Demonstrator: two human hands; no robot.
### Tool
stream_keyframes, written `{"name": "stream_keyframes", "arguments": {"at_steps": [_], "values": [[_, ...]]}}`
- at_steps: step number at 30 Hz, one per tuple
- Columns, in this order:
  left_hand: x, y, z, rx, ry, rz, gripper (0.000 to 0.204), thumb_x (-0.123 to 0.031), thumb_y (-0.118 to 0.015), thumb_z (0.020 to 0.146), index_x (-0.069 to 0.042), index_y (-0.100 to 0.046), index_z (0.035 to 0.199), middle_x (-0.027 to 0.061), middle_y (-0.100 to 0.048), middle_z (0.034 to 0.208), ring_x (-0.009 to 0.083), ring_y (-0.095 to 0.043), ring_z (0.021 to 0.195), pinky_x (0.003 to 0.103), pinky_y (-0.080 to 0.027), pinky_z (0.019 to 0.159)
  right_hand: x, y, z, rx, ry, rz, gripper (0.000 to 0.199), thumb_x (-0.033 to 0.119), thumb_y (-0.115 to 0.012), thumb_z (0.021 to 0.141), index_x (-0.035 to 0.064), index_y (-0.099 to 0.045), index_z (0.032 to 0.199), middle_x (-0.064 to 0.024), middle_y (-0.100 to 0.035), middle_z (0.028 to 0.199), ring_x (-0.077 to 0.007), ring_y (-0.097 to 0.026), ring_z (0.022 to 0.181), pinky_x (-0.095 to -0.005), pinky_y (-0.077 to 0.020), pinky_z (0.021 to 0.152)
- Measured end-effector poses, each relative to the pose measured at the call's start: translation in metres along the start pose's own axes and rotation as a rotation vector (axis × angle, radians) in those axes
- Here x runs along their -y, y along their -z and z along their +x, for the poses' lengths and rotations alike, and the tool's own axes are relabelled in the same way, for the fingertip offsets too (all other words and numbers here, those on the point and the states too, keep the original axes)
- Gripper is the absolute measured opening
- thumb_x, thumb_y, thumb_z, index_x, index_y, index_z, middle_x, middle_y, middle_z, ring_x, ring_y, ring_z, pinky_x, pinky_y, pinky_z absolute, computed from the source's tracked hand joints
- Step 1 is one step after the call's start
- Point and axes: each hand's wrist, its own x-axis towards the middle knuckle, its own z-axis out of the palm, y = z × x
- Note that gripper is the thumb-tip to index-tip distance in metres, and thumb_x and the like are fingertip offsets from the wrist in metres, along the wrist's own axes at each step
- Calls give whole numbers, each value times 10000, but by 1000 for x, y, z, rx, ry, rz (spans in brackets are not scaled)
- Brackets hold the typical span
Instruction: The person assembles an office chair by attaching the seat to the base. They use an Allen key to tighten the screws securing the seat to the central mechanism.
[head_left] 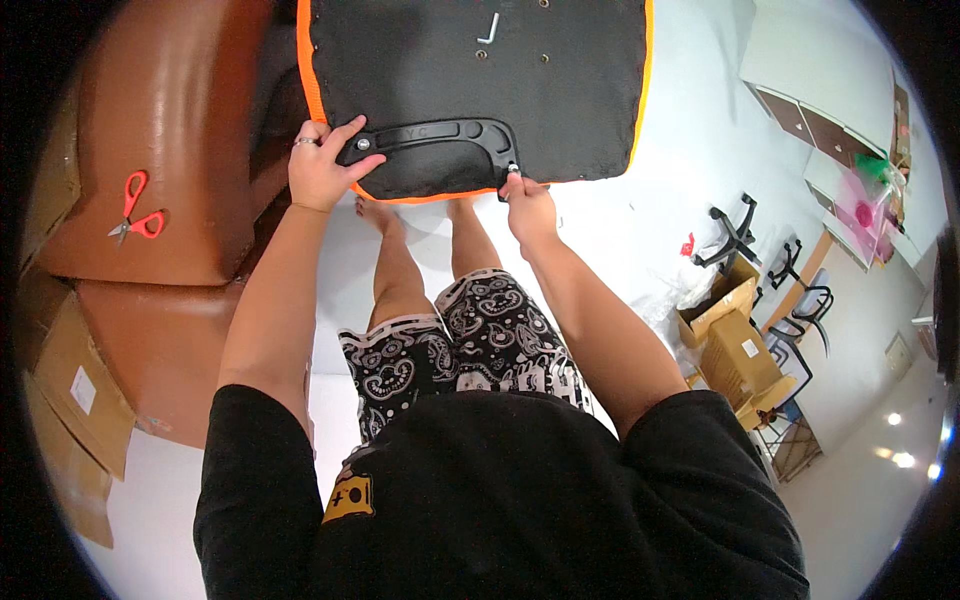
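Note:
A dark seat panel (420, 75) with orange edging lies in front of me, its black underside facing up. Along its near edge rests a curved black chair armrest (440, 130). My left hand (325, 165) grips the armrest's left end, thumb and index finger on either side of a silver bolt (362, 145). At the bent right end, my right hand (530, 208) is closed, its thumb and fingers at a small silver bolt (513, 168); part of the grip is hidden. An L-shaped hex key (489, 29) lies on the panel, beside several round metal holes.
Left of the panel stands brown leather-like furniture (160, 150), with red-handled scissors (134, 210) on it. Cardboard (85, 400) leans at the lower left. On the right are an open cardboard box (735, 360), black chair bases (735, 230) and clear plastic wrap (680, 310).

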Motion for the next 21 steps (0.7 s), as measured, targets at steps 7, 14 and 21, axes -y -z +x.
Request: {"name": "stream_keyframes", "arguments": {"at_steps": [7, 14, 21], "values": [[-4, 8, -2, 19, -13, 33, 566, -389, -837, 533, -214, -685, 1049, 47, -453, 790, 235, -497, 725, 351, -462, 670, 7, 12, -15, 50, 284, -95, 313, 294, -511, 924, 21, -649, 857, -36, -562, 666, -118, -518, 645, -276, -424, 614], [-8, 22, -5, 7, 107, -120, 257, -221, -786, 664, -151, -695, 894, 51, -525, 805, 230, -523, 837, 363, -403, 779, -46, 30, -4, 59, 220, -79, 250, 246, -584, 861, 1, -627, 853, -181, -636, 749, -325, -618, 690, -377, -465, 627], [0, 50, -6, 131, 245, -167, 168, -142, -761, 717, -74, -671, 842, 61, -530, 815, 218, -509, 825, 326, -410, 775, -71, 20, -27, 115, 227, -25, 248, 238, -549, 883, 0, -619, 892, -159, -623, 751, -277, -598, 712, -364, -467, 676]]}}
